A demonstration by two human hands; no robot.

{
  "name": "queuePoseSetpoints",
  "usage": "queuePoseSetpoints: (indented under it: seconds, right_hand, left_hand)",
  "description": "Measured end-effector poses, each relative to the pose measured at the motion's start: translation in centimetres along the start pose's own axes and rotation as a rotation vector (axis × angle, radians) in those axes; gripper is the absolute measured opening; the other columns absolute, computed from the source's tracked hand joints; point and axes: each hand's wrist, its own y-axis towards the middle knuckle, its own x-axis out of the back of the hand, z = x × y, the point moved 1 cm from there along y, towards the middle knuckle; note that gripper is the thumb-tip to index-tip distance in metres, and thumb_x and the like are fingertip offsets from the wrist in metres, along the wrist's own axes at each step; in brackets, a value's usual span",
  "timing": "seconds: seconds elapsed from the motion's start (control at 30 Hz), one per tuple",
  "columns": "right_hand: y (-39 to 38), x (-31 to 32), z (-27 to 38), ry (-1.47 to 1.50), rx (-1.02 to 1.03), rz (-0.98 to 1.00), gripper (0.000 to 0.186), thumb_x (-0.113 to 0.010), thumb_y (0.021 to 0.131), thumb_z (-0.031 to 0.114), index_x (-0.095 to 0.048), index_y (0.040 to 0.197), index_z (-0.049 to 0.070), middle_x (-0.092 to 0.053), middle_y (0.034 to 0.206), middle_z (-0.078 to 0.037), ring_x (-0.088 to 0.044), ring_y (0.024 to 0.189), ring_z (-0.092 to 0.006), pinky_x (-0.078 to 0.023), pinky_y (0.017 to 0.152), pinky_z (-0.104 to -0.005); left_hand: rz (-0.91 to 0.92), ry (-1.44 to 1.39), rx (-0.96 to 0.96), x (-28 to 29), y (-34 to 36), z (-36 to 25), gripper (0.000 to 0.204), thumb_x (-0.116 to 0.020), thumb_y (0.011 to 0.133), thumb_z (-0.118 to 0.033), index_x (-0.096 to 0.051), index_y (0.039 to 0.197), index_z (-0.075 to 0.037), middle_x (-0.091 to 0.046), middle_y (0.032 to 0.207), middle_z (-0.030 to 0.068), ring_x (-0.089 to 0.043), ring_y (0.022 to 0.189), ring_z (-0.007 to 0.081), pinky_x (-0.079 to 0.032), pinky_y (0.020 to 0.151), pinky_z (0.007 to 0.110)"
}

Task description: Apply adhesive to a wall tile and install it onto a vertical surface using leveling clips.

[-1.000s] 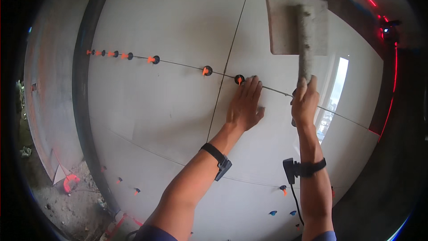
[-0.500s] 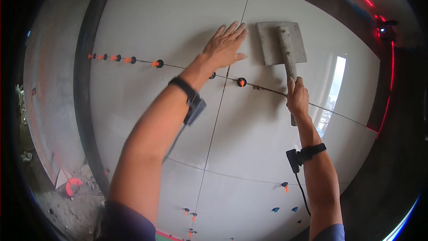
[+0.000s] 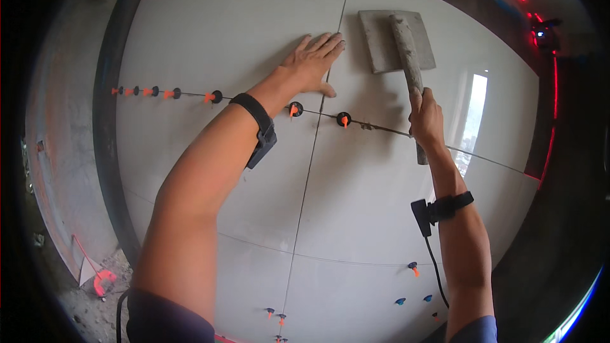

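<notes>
My left hand [image 3: 311,62] lies with spread fingers on a large white wall tile [image 3: 222,25], its fingertips at the upright joint. In my right hand [image 3: 426,121] is the long round handle of a tile beater [image 3: 375,41], a grey, worn, square flat paddle. The paddle is over the upper right tile [image 3: 464,38], with a shadow below it; whether it touches the tile I cannot tell. Between the hands, black-and-orange tile levelling clips [image 3: 344,119] sit on the level joint. Another such clip [image 3: 295,110] is below my left wrist.
More orange clips [image 3: 171,93] line the joint at left. Several orange and blue clips [image 3: 413,267] stand out from the lower tiles. A laser level [image 3: 544,34] throws red lines at the upper right. A rough grey wall [image 3: 70,152] and rubble [image 3: 105,311] are at left.
The tile beater has risen slightly up the wall in my right hand. My left hand has shifted slightly left, uncovering more of the clip below its wrist. The view has shifted a little.
</notes>
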Motion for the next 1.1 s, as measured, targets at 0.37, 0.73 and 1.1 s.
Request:
queuePoseSetpoints:
  seconds: [0.37, 0.73, 1.1]
  right_hand:
    - [1.3, -0.5, -0.3, -0.053, -0.081, -0.067, 0.048, -0.036, 0.105, 0.042, -0.050, 0.097, -0.003, -0.065, 0.086, -0.033, -0.061, 0.085, -0.0537, -0.046, 0.077, -0.0598]
    - [-7.4, 1.9, 2.4, 0.319, -0.042, -0.178, 0.034, -0.041, 0.106, 0.033, -0.048, 0.102, 0.000, -0.055, 0.057, -0.013, -0.058, 0.046, -0.0219, -0.046, 0.045, -0.0394]
    - [-11.2, -0.2, 0.2, 0.233, -0.136, -0.092, 0.037, -0.041, 0.105, 0.035, -0.048, 0.097, 0.000, -0.059, 0.062, -0.016, -0.060, 0.050, -0.0295, -0.046, 0.049, -0.0431]
  left_hand:
    - [-0.030, 0.017, 0.020, 0.4, -0.1, 0.4, 0.114, -0.081, 0.069, -0.053, -0.024, 0.155, -0.004, -0.019, 0.163, 0.0130, -0.016, 0.151, 0.0283, -0.020, 0.122, 0.051]
    - [0.020, 0.122, 0.043, 0.1, -1.3, 0.8, 0.123, -0.085, 0.063, -0.054, -0.020, 0.156, -0.005, -0.016, 0.164, 0.0116, -0.016, 0.152, 0.0263, -0.019, 0.121, 0.056]
    - [0.039, 0.109, 0.062, 0.5, -1.0, 0.1, 0.124, -0.084, 0.065, -0.053, -0.016, 0.157, -0.006, -0.013, 0.165, 0.0112, -0.013, 0.152, 0.0262, -0.017, 0.122, 0.054]
